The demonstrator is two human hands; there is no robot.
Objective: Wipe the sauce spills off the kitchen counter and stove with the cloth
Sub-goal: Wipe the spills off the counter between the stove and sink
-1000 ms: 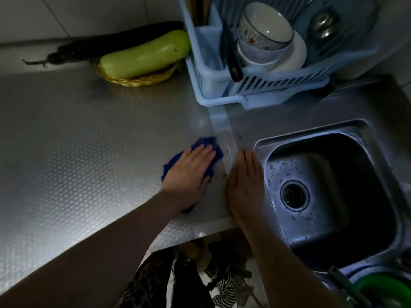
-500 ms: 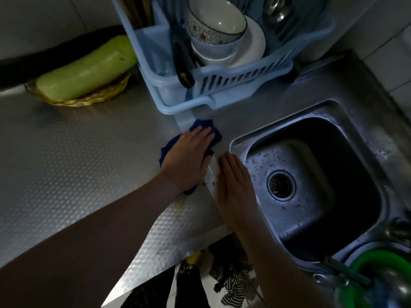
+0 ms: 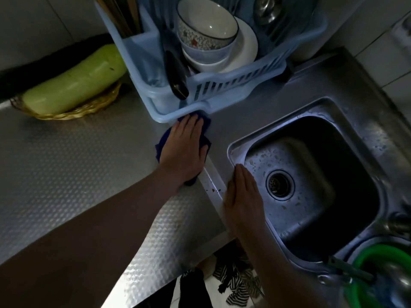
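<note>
My left hand [image 3: 185, 147] lies flat on a dark blue cloth [image 3: 162, 144], pressing it onto the textured steel counter [image 3: 66, 165] right at the foot of the blue dish rack [image 3: 222, 92]. Only the cloth's edges show around my hand. A few small brown sauce specks [image 3: 213, 189] sit on the smooth strip between my hands. My right hand [image 3: 243, 196] rests flat, fingers together, at the left rim of the sink [image 3: 322, 174] and holds nothing.
The dish rack holds bowls, a plate, a black-handled knife [image 3: 175, 74] and chopsticks. A woven basket [image 3: 75, 111] with a pale green gourd [image 3: 73, 81] stands at the back left. A green basin [image 3: 378, 274] sits at the lower right. Food bits dot the sink bottom.
My left hand has slid the cloth away from me, up to the dish rack's base. My right hand stays flat by the sink rim, now further behind the left hand.
</note>
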